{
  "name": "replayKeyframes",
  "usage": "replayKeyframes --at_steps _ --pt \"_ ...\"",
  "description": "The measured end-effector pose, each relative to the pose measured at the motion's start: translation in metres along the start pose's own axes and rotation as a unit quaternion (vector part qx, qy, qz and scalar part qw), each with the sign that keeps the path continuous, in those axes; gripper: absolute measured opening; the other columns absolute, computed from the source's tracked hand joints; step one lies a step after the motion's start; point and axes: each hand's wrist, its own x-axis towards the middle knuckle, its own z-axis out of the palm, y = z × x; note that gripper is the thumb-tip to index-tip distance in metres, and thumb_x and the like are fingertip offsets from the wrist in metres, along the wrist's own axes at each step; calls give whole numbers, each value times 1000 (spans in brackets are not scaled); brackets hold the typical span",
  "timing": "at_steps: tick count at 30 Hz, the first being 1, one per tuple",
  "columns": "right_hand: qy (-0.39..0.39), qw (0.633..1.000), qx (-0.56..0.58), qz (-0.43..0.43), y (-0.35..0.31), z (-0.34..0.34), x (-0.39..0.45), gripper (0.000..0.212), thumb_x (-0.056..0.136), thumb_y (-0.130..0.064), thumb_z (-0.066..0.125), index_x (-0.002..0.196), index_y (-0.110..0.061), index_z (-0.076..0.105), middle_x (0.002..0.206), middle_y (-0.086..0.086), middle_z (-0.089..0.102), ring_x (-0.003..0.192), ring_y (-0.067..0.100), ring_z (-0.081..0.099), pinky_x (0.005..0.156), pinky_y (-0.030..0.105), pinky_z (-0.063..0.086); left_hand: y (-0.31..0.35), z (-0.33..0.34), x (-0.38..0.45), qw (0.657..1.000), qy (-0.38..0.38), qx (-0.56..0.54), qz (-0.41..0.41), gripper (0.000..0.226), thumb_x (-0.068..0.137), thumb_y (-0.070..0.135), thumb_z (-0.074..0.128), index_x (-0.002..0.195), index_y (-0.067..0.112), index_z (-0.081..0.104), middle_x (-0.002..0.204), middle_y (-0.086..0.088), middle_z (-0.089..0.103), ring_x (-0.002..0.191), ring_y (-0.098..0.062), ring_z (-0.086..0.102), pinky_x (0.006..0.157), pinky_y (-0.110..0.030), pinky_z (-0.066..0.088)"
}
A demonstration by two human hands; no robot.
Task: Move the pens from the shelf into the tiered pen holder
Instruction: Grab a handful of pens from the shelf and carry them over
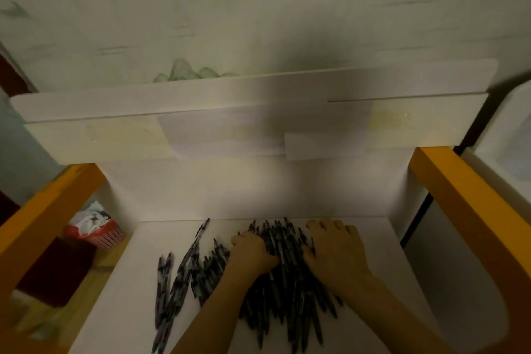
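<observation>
Dim light, some motion blur. A large heap of dark pens (284, 264) lies on the white shelf (373, 241), spread from left of centre to right of centre, most barrels running roughly toward and away from the viewer. A looser scatter (184, 270) trails off to the left of the main heap, with one pen lying alone near the back wall of the shelf. Left hand (253, 250) sits on the left flank of the main heap, fingers curled down into the pens; whether they actually grip any cannot be told through the blur. Right hand (334, 248) rests on the right flank, palm down, fingers nearly straight and slightly spread, tips reaching the far edge of the heap; thumb side presses against the pens. The two hands bracket the thickest part of the pile between them. Both forearms come in from the bottom edge. Orange frame rails (471, 210) run along both sides of the shelf. A higher white ledge (143, 106) crosses behind. Lower left, beyond the shelf, a red mesh basket (103, 236) holds crumpled white material.
</observation>
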Motion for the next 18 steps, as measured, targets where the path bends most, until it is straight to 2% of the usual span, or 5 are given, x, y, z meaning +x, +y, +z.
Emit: replayKeyframes --at_steps 4,6,9,12,18 --pt "-4 1000 -3 -1 1 0 -1 27 68 -39 73 87 -21 67 79 0 65 70 23 60 64 37 46 5 0 1 1000 -7 9 10 47 88 46 59 108 4 54 122 -15 44 117 -29 42 92 -31 43" --pt "-4 1000 -2 -2 3 1 -1 25 69 -39 72 85 -21 65 78 0 64 70 24 60 64 36 45 7 0 1 1000 4 5 17 43 86 41 63 108 4 55 117 -14 45 111 -27 46 89 -31 46" --pt "-2 1000 1 -5 5 2 -1 24 69 -39 73 82 -21 65 76 1 63 68 24 59 64 36 45 8 -2 1 999 26 -8 25 25 86 33 64 76 14 52 91 -6 45 81 -15 49 67 -22 47" --pt "3 1000 0 -7 6 3 -1 24 67 -38 74 81 -20 65 74 1 62 66 24 58 63 36 45 5 1 3 998 40 -20 44 39 88 24 63 60 20 36 72 2 34 57 -7 36 45 -17 35" --pt "-1 1000 11 -8 7 2 0 19 67 -35 72 77 -20 65 73 0 62 65 23 58 64 35 44 4 0 3 998 26 -12 64 45 89 17 58 53 19 30 58 2 34 46 -7 30 38 -18 26"
